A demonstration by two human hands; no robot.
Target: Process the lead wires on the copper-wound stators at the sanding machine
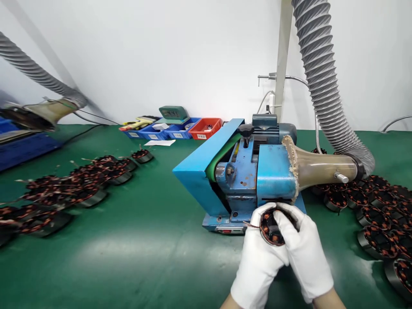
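While your white-gloved left hand [261, 253] and right hand [304, 246] curl snugly round the black-and-copper metal ring [269, 228], mind its thin wires [251, 225].

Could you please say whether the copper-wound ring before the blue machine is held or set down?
Held: the left hand and right hand grip the copper-wound ring between them.

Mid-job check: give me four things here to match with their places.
1. Round copper-wound metal core
2. Rectangular red plastic bin
3. Right-side ribbed grey hose
4. White paper sheet

A. Right of the blue plastic bins
B. Flat on the green tabletop, in front of the blue plastic bins
C. Held by white-gloved left hand and white-gloved right hand
D. Joined to the tan funnel-shaped duct

Pairs: 1-C; 2-A; 3-D; 4-B
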